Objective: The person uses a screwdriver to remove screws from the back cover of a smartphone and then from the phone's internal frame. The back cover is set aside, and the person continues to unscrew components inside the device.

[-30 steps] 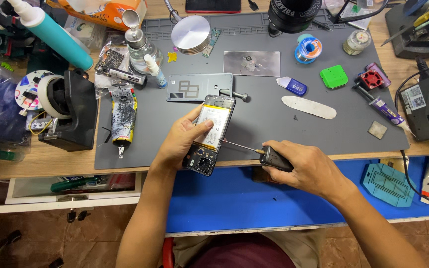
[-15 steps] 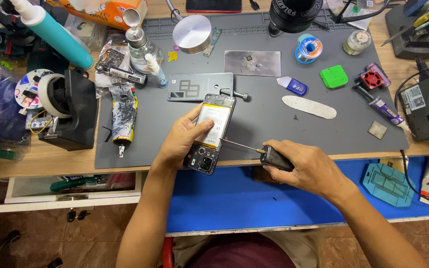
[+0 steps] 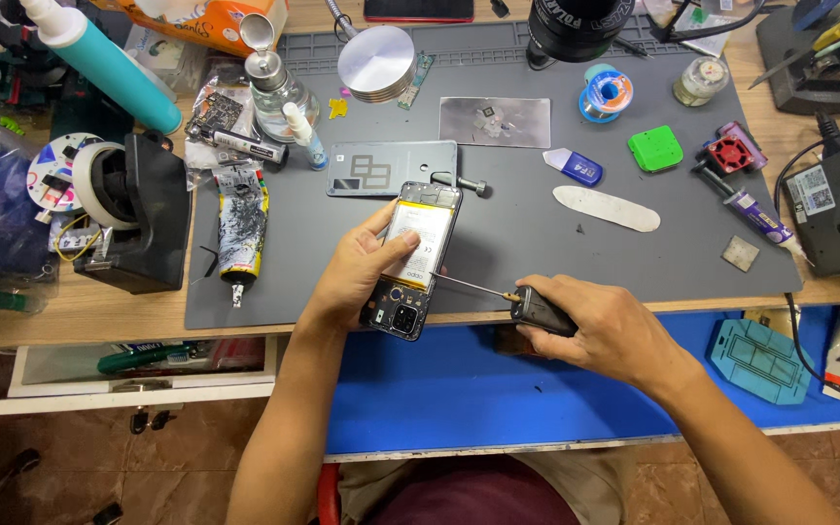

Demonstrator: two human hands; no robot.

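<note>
- At frame centre I see my left hand (image 3: 367, 267) clasped around an opened smartphone (image 3: 412, 261), back cover off, battery showing, tilted over the near edge of the grey work mat (image 3: 537, 243).
- My right hand (image 3: 607, 326), right of centre, is wrapped around a black-handled screwdriver (image 3: 522, 301); its thin shaft reaches left to the phone's right edge.
- The mat covers a wooden bench; a blue pad (image 3: 498, 379) lies lower centre, below the mat.
- The removed grey back cover (image 3: 391, 167) lies just above the phone.
- Upper centre: a round metal lamp base (image 3: 376, 63) and a solder spool (image 3: 605, 94).
- Right: a green square box (image 3: 655, 149) and a white pry tool (image 3: 607, 208).
- Left: a glue tube (image 3: 242, 228), a black tape dispenser (image 3: 133, 209), a teal bottle (image 3: 99, 58).
- Lower left, a white drawer (image 3: 138, 369) stands open above the tiled floor (image 3: 80, 467).
</note>
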